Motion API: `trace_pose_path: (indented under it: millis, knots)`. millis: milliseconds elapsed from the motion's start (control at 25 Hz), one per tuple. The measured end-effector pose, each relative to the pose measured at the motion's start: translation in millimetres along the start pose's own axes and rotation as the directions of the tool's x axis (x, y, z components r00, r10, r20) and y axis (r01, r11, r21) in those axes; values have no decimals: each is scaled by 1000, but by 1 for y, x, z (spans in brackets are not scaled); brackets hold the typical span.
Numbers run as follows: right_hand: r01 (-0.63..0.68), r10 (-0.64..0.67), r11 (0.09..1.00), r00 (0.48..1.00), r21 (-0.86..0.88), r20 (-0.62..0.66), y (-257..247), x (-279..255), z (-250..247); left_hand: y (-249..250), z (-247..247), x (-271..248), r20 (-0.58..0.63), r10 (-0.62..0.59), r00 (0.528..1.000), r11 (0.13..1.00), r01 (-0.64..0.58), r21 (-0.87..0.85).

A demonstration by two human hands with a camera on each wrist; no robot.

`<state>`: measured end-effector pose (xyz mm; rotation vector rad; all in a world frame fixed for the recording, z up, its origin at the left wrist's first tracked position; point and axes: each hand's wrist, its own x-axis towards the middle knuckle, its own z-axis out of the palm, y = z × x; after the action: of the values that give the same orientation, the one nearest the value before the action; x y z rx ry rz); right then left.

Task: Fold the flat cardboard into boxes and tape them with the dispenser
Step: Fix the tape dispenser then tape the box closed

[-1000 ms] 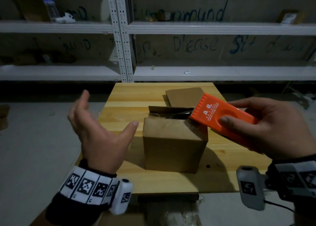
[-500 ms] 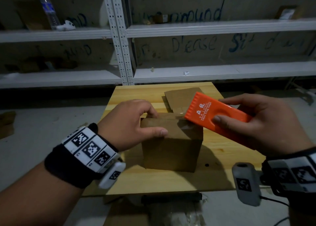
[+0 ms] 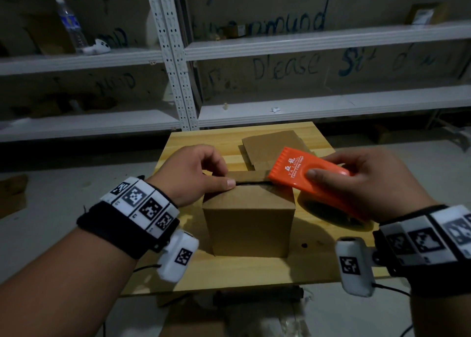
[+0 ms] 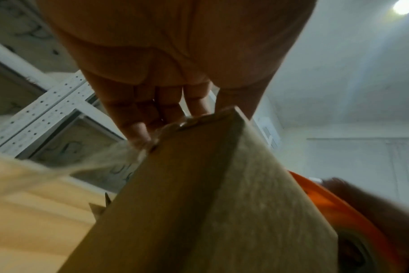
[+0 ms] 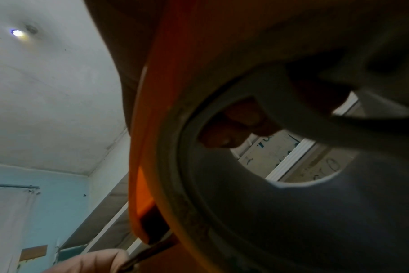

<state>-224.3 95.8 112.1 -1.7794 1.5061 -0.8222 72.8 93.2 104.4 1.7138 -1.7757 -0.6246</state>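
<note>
A brown cardboard box (image 3: 248,224) stands upright in the middle of the wooden table (image 3: 229,273). Its top flaps are folded down, with a dark seam between them. My left hand (image 3: 224,176) grips the left end of the top, thumb along the near flap and fingers curled over the far flap. The left wrist view shows the left hand (image 4: 175,103) above the box (image 4: 199,203). My right hand (image 3: 331,167) holds the orange tape dispenser (image 3: 305,176), its front edge at the right end of the seam. The tape roll (image 5: 245,203) fills the right wrist view.
Flat cardboard pieces (image 3: 270,145) lie on the table behind the box. White metal shelving (image 3: 178,56) stands beyond the table, with a water bottle (image 3: 70,23) on its upper left shelf. Grey floor surrounds the table, and clutter lies under its near edge.
My left hand came down from open in the air onto the box and closed the top flaps. The dispenser dropped slightly to the right end of the seam.
</note>
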Motion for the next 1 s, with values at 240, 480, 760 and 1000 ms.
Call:
trace_pose_path:
  millis: [240,480,760,1000]
  knots:
    - [-41,40,999,998,31,48,3,8,3,-14,2,1,62,-128,990,931,141,-336]
    - [-57,54,998,996,31,74,5,13,4,-14,52,-29,102,-392,914,506,307,-806]
    - [-90,81,991,993,97,90,8,8,9,-19,74,-47,-238,-354,904,771,138,-621]
    - [-92,83,992,992,90,98,16,14,11,26,55,-41,157,112,981,663,-192,724]
